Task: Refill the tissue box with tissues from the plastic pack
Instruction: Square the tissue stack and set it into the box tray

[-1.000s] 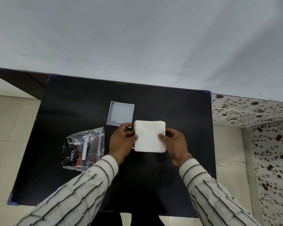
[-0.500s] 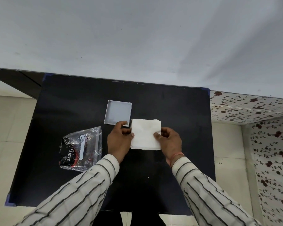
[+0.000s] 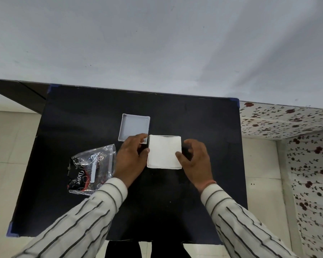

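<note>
A square stack of white tissues (image 3: pixel 163 150) lies flat on the black table (image 3: pixel 82 116), just right of a shallow white box tray (image 3: pixel 134 126) that is open and holds nothing. My left hand (image 3: pixel 131 158) rests at the stack's left edge, its thumb touching the edge and its fingers spread over the tray's near corner. My right hand (image 3: pixel 196 159) is at the stack's right side, thumb tip on the lower right corner, fingers curled apart from the edge. A crumpled clear plastic pack (image 3: pixel 90 169) with dark print lies to the left.
The table's back edge meets a pale wall (image 3: pixel 157 43). Tiled floor (image 3: pixel 11 146) shows on the left, and a surface with a flower pattern (image 3: pixel 296 123) stands to the right. My striped sleeves cross the table's near half.
The tissue stack has moved away from me and now lies flat beside the white tray. My fingers have loosened around it, and the right fingers have come off its edge.
</note>
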